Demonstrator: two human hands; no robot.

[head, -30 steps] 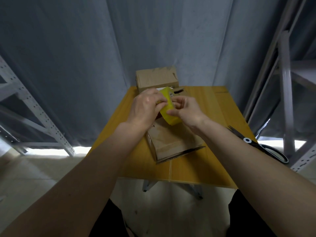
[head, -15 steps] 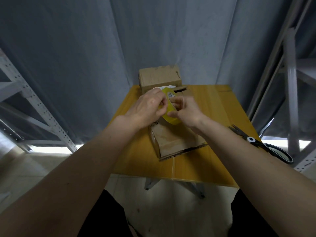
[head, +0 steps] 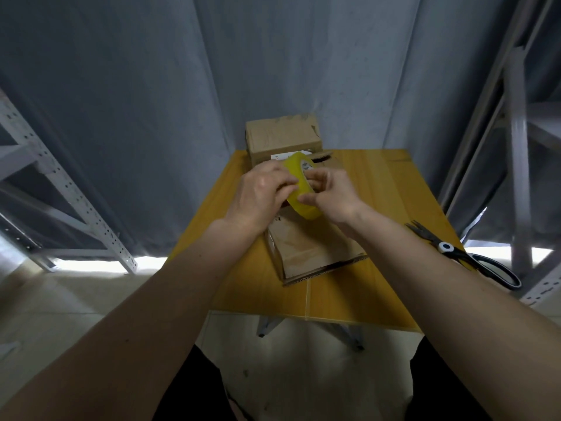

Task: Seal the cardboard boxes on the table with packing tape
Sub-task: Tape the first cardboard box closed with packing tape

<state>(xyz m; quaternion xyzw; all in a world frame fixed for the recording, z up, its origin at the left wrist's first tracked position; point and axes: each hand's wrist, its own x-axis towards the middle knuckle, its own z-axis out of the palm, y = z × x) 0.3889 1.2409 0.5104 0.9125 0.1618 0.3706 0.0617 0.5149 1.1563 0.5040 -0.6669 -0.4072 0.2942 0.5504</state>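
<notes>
I look down on a yellow table (head: 379, 183). Two cardboard boxes sit on it: the near box (head: 312, 250) at the table's centre, the far box (head: 282, 135) at its back edge. Above the near box, my left hand (head: 261, 192) and right hand (head: 331, 196) both grip a yellow tape roll (head: 299, 183). I judge I'm hunting the tape's loose end; next comes peeling it. Scissors (head: 473, 259) lie at the table's right edge.

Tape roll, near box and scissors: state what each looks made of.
Tape roll: glossy, translucent yellow plastic film, probably on a paper core with a printed label. Near box: matt brown corrugated cardboard; fluting shows along its front edge. Scissors: dark, seemingly metal blades and black loop handles, likely plastic, with a white pivot disc. Blur leaves the finish unsure.
</notes>
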